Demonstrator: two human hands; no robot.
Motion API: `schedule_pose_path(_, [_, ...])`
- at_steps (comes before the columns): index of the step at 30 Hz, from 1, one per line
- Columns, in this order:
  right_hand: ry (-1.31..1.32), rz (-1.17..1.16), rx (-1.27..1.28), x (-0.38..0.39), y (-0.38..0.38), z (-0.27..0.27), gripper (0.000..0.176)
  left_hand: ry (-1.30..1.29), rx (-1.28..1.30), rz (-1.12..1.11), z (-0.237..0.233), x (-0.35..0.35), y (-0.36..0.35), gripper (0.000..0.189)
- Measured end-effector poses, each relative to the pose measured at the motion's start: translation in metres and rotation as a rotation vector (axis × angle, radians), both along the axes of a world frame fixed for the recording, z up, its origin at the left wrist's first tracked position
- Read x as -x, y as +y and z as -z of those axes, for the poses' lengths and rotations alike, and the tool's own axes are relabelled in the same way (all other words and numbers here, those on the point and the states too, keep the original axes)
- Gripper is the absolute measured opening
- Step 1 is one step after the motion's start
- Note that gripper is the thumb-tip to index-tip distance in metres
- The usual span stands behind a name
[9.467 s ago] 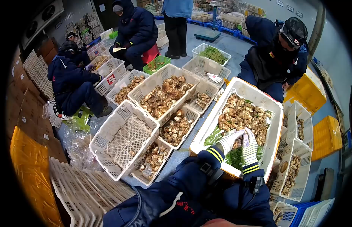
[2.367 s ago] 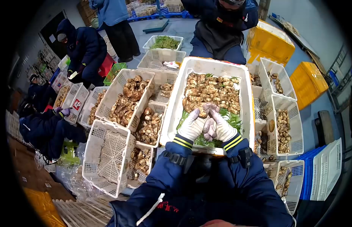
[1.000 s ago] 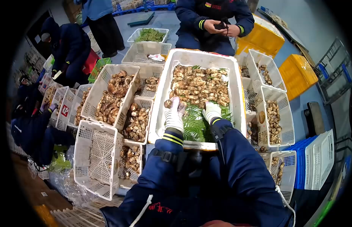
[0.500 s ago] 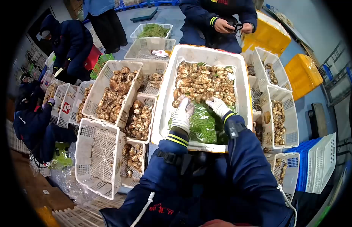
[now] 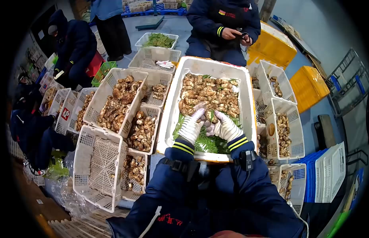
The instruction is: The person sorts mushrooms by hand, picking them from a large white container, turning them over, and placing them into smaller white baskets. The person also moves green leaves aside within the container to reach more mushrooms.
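A white foam box (image 5: 249, 95) in front of me holds rows of brown-and-white mushrooms (image 5: 210, 93) on a white lining. Green fern leaves (image 5: 205, 144) cover the near end of the box. My left hand (image 5: 191, 127), in a striped white glove, is closed at the front edge of the mushrooms. Beside it my right hand (image 5: 228, 127), gloved the same way, is closed too. Between the fingertips of both hands is one mushroom (image 5: 209, 115), with a bit of green against it. The undersides of my fingers are partly hidden.
White crates of mushrooms (image 5: 119, 105) stand at the left, with more crates (image 5: 282, 133) at the right. An upright crate (image 5: 99, 162) is near left. Beyond the box sits a person (image 5: 224, 31) holding a small dark object. Yellow boxes (image 5: 307, 88) and stacked crates (image 5: 329, 174) stand right.
My hands have come closer together over the ferns, and a mushroom now shows between them. The whole view has shifted slightly. The seated person's hands have moved closer together.
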State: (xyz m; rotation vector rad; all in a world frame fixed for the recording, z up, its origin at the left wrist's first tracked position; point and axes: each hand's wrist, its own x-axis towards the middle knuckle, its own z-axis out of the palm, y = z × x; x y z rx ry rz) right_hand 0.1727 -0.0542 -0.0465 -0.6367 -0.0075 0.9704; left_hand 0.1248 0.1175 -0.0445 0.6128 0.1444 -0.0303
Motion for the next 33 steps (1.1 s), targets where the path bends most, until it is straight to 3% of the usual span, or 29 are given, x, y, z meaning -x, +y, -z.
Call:
schedule_pose_path(2, [-0.070,0.048,0.079,0.001,0.004,-0.002,0.053,0.015,-0.041,-0.054,0.002,-0.002,-0.001,0.037])
schedule_pose_path(3, [-0.167,0.143,0.234,0.009,0.009,-0.016,0.070,-0.002,-0.043,-0.080,0.002,-0.003,-0.002,0.038])
schedule_pose_path(6, [-0.319,0.245,0.518,0.008,0.009,-0.018,0.087,0.044,-0.034,-0.156,0.006,-0.008,0.000,0.039])
schedule_pose_path(7, [-0.459,0.260,0.680,0.013,0.012,-0.030,0.079,0.074,0.010,-0.150,0.005,-0.008,0.002,0.036])
schedule_pose_path(9, [-1.160,0.438,1.067,0.023,0.022,-0.042,0.070,0.104,0.013,-0.218,0.002,-0.005,0.000,0.039])
schedule_pose_path(10, [-1.327,0.537,1.032,0.021,0.031,-0.035,0.061,0.093,-0.027,-0.239,0.006,-0.007,0.001,0.041])
schedule_pose_path(11, [-1.547,0.505,1.222,0.024,0.027,-0.038,0.056,0.081,-0.066,-0.259,0.008,-0.008,0.002,0.043])
schedule_pose_path(13, [-1.820,0.586,1.277,0.028,0.034,-0.047,0.051,0.069,-0.063,-0.266,0.007,-0.009,0.002,0.041])
schedule_pose_path(15, [-1.835,0.631,1.134,0.021,0.033,-0.040,0.025,0.072,0.021,-0.237,0.004,-0.006,-0.001,0.035])
schedule_pose_path(16, [-1.809,0.683,1.141,0.017,0.028,-0.037,0.021,0.046,0.061,-0.207,0.001,-0.005,-0.001,0.045])
schedule_pose_path(19, [-1.566,0.794,1.247,0.010,0.010,-0.039,0.013,0.088,0.108,-0.214,0.001,-0.006,0.000,0.037])
schedule_pose_path(21, [-1.639,0.900,1.442,-0.004,-0.003,-0.030,0.018,0.062,0.210,-0.187,0.015,-0.014,0.000,0.037])
schedule_pose_path(22, [-1.648,0.905,1.616,-0.003,-0.008,-0.026,0.039,0.026,0.233,-0.171,0.014,-0.013,-0.001,0.036])
schedule_pose_path(25, [-1.471,0.793,1.375,-0.005,-0.002,-0.015,0.060,0.011,0.307,-0.126,0.006,-0.010,0.000,0.037])
schedule_pose_path(26, [-1.058,0.698,0.825,-0.009,0.011,0.000,0.071,0.022,0.333,-0.112,0.003,-0.010,0.002,0.038])
schedule_pose_path(29, [-0.381,0.368,0.290,0.008,0.023,-0.005,0.088,-0.005,0.393,-0.066,0.004,-0.011,0.002,0.043])
schedule_pose_path(33, [-0.088,0.415,0.163,0.014,0.028,-0.010,0.094,-0.046,0.422,-0.082,0.009,-0.016,-0.004,0.048])
